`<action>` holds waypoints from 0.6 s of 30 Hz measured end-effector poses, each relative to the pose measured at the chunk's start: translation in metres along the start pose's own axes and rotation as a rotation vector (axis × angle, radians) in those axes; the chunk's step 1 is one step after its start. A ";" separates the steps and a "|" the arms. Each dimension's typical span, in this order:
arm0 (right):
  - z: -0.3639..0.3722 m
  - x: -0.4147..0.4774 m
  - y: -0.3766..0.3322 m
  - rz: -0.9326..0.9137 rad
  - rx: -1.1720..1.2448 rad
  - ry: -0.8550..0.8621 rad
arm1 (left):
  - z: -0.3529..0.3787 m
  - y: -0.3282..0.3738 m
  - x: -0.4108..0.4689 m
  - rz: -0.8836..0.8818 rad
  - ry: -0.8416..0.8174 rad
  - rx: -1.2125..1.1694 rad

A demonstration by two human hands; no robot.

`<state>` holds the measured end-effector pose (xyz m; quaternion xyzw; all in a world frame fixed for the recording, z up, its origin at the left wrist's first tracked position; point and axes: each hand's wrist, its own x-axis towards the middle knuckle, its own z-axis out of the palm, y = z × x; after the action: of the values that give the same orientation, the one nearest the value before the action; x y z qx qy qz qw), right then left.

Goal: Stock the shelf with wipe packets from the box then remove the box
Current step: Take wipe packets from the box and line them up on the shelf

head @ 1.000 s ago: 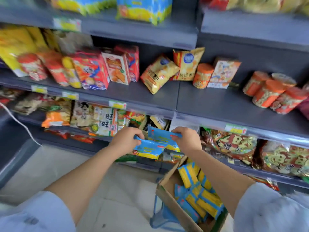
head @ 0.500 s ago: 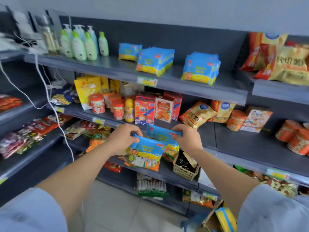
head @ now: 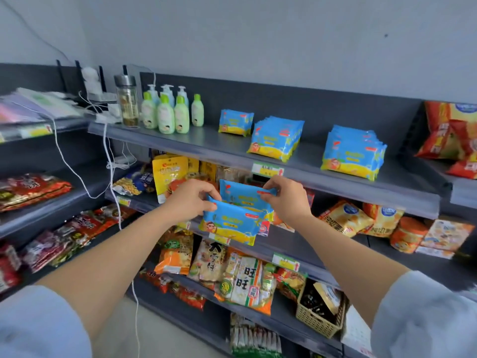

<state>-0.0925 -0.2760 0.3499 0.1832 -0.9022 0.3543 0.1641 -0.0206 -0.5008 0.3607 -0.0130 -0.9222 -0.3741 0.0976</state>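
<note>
I hold a small stack of blue-and-yellow wipe packets (head: 233,220) in front of the shelves, just below the top shelf (head: 227,151). My left hand (head: 189,200) grips the stack's left end. My right hand (head: 286,200) pinches the right end of the rear packet (head: 245,193). On the top shelf stand three groups of the same wipe packets: a small one (head: 235,122), a middle stack (head: 276,138) and a right stack (head: 352,152). The box is out of view.
Green lotion bottles (head: 167,112) and a glass flask (head: 126,102) stand at the top shelf's left end. White cables (head: 108,156) hang down the left side. Snack bags fill the lower shelves, and a wicker basket (head: 318,313) sits at lower right.
The view has tilted up from the box and lower shelves to the top shelf. Both hands have lifted the packets upward, and the box has dropped out of sight.
</note>
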 end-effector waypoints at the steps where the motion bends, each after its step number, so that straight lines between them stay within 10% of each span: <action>1: 0.002 0.012 -0.004 -0.013 0.013 0.016 | -0.006 0.000 0.009 -0.002 0.012 -0.010; 18: 0.022 0.208 -0.032 -0.124 0.125 0.141 | -0.085 0.002 0.170 0.052 0.158 -0.148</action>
<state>-0.2641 -0.3577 0.4422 0.2233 -0.8515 0.4111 0.2369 -0.1722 -0.5670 0.4539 -0.0147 -0.8809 -0.4381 0.1782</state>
